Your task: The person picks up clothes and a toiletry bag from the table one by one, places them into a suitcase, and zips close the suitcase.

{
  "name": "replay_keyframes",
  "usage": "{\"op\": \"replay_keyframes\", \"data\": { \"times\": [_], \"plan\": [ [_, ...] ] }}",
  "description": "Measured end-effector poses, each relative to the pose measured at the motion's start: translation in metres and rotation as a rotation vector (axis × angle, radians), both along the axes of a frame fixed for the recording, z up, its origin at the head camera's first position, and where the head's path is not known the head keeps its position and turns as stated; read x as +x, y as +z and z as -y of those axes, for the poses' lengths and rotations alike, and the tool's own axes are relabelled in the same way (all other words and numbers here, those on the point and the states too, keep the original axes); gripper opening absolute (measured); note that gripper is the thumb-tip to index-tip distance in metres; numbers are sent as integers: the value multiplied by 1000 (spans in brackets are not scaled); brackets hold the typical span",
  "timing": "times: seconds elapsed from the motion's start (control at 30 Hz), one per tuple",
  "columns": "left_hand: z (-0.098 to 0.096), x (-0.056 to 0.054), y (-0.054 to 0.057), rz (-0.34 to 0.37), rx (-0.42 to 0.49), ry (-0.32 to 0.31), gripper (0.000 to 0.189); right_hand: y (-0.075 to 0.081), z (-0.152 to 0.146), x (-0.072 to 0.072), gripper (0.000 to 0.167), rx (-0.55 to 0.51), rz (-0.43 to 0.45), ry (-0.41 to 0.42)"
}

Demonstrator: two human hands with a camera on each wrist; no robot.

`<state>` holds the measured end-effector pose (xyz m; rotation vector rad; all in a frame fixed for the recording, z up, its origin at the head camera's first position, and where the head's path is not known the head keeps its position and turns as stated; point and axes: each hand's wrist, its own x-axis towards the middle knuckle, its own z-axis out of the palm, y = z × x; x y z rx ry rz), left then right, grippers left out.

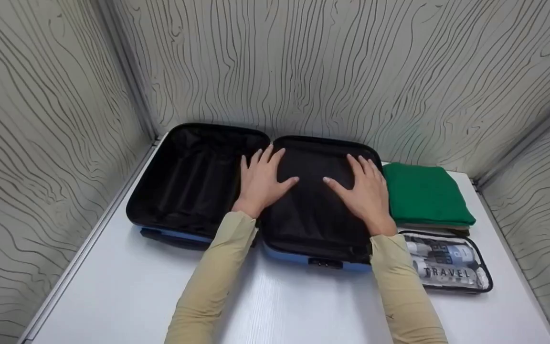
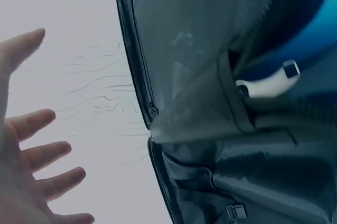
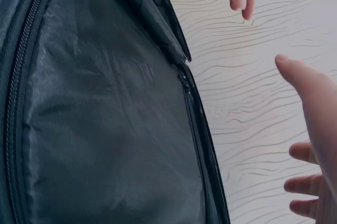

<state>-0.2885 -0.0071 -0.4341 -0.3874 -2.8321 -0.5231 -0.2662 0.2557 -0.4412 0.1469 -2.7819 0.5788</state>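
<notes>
A blue suitcase with black lining lies spread open on the white table. Its left half [image 1: 186,186] is a hollow shell; its right half [image 1: 313,210] has a flat black lining panel with a zipper [image 3: 16,103]. My left hand [image 1: 260,184] hovers over the hinge side between the halves, fingers spread and straight. Over the right half's right side is my right hand [image 1: 365,193], likewise spread, its thumb pointing toward the left one. Neither hand holds anything. In both wrist views the fingers appear apart from the lining. A white-and-black strap end [image 2: 268,83] shows in the left wrist view.
Right of the suitcase lies a folded green cloth [image 1: 425,193] on top of other folded fabric. In front of it sits a clear pouch [image 1: 447,263] marked TRAVEL, with bottles inside. Wood-grain patterned walls [image 1: 303,62] close in the back and both sides of the table [image 1: 275,306].
</notes>
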Motion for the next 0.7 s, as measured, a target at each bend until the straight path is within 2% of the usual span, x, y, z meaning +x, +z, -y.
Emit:
{"op": "replay_keyframes", "data": {
  "times": [0.3,0.7],
  "plan": [
    [-11,5,4,-41,67,-16,71,4,-16,6,95,-31,-25,-23],
    [-17,11,7,-61,109,-38,69,12,-37,17,89,-51,-95,-46]
  ]
}}
